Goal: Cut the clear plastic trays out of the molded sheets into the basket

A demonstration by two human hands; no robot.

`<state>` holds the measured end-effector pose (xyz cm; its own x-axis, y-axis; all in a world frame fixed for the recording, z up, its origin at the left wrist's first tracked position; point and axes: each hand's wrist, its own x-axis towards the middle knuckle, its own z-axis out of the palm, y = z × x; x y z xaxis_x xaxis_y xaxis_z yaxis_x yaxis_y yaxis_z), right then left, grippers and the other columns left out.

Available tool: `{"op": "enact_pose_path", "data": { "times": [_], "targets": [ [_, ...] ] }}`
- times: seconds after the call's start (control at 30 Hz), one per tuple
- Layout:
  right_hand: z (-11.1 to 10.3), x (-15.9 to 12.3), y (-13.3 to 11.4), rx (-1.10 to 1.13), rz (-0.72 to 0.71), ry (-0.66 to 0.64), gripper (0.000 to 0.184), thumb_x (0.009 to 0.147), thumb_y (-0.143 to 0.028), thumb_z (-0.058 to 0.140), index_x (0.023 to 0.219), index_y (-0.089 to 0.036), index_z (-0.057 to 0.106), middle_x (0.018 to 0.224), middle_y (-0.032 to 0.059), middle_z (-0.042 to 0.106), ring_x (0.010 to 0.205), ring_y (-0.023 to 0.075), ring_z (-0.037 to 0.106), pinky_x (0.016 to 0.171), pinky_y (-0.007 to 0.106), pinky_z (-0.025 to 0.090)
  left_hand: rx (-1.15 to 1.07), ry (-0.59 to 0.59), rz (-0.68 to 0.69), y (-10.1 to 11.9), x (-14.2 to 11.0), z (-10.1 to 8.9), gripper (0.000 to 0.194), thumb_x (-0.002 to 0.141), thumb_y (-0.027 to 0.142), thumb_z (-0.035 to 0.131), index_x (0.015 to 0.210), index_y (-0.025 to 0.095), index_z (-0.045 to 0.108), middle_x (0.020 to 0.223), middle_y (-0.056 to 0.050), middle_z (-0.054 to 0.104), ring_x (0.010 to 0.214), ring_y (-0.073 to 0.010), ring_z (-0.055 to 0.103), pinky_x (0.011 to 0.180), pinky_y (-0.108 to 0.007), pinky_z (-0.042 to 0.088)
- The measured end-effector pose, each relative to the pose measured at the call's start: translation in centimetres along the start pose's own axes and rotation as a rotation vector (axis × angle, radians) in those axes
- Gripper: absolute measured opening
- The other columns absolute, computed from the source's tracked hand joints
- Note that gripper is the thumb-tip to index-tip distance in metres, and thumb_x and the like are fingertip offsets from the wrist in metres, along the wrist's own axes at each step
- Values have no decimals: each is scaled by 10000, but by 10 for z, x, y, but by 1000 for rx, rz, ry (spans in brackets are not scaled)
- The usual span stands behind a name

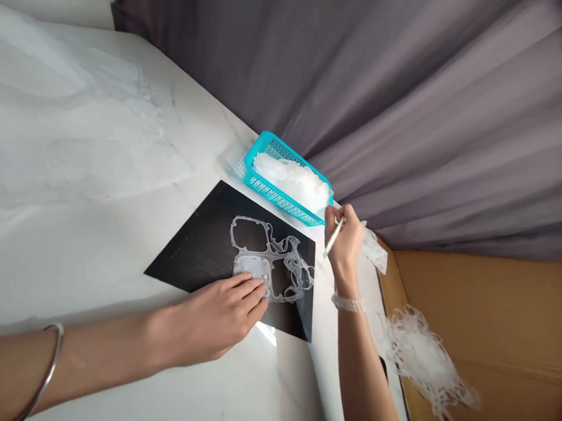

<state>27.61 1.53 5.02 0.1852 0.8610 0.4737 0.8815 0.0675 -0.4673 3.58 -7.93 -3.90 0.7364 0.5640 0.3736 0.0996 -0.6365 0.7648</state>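
Observation:
My left hand (230, 317) lies with its fingers stretched out over a translucent rubbery sheet (253, 265) with rounded-square frames. The fingertips press on the one panel still filled in; other frames are hollow, and loose thin strips curl at their right. Under the sheet is a black mat (200, 238). My right hand (345, 235) is closed around a thin whitish stick-like tool (334, 237), whose exact kind I cannot make out. This hand is at the right end of a turquoise basket (281, 201), and its fingertips are partly hidden. Whitish translucent pieces (291, 180) fill the basket.
A cardboard box (481, 318) stands at the right, with a tangle of translucent scraps (426, 353) at its near edge. Clear plastic sheeting (66, 114) covers the left of the white table (121, 247). A grey curtain (361, 83) hangs behind.

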Motion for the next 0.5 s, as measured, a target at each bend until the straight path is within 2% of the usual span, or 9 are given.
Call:
{"op": "enact_pose_path", "data": {
  "times": [0.07, 0.1, 0.17, 0.23, 0.37, 0.5],
  "targets": [
    [-9, -30, 9, -68, 33, -65, 366, 905, -393, 575, 664, -257, 335, 606, -19, 531, 543, 152, 410, 591, 305, 324, 33, 3, 3, -2, -3, 4, 536, 842, 93, 443, 1364, 135, 558, 1460, -187, 524, 1398, -354, 432, 1188, -522, 258],
    [-14, -45, 15, -95, 64, -140, 356, 897, -415, 590, 687, -253, 353, 652, -6, 587, 542, 153, 437, 592, 307, 339, 35, 0, 1, -3, -4, 4, 542, 845, 90, 430, 1372, 130, 552, 1463, -193, 519, 1402, -359, 426, 1188, -537, 251],
    [-22, -73, 27, -97, 121, -267, 347, 883, -445, 608, 738, -251, 360, 844, 47, 697, 575, 164, 518, 619, 320, 389, 12, 8, -22, -4, -4, 4, 517, 868, 93, 402, 1352, 146, 574, 1442, -192, 541, 1389, -368, 443, 1175, -569, 257],
    [-25, -96, 38, -98, 133, -331, 335, 876, -458, 609, 776, -251, 365, 987, 89, 719, 623, 186, 580, 644, 339, 423, -45, 45, -58, -3, -2, 2, 481, 891, 99, 385, 1310, 180, 608, 1423, -176, 565, 1377, -368, 457, 1159, -588, 274],
    [-22, -118, 57, -118, 60, -281, 244, 902, -438, 538, 803, -248, 423, 934, 86, 706, 688, 218, 617, 662, 356, 444, -176, 113, -63, -2, 6, -8, 395, 888, 138, 456, 1229, 196, 646, 1422, -158, 568, 1391, -353, 435, 1161, -547, 291],
    [-20, -111, 77, -128, 58, -197, 219, 912, -420, 460, 785, -242, 460, 841, 79, 686, 680, 221, 611, 657, 361, 445, -315, 136, -101, -8, 17, -38, 248, 850, 216, 573, 1059, 207, 705, 1209, -139, 691, 1319, -348, 495, 1162, -507, 296]
  ]
}}
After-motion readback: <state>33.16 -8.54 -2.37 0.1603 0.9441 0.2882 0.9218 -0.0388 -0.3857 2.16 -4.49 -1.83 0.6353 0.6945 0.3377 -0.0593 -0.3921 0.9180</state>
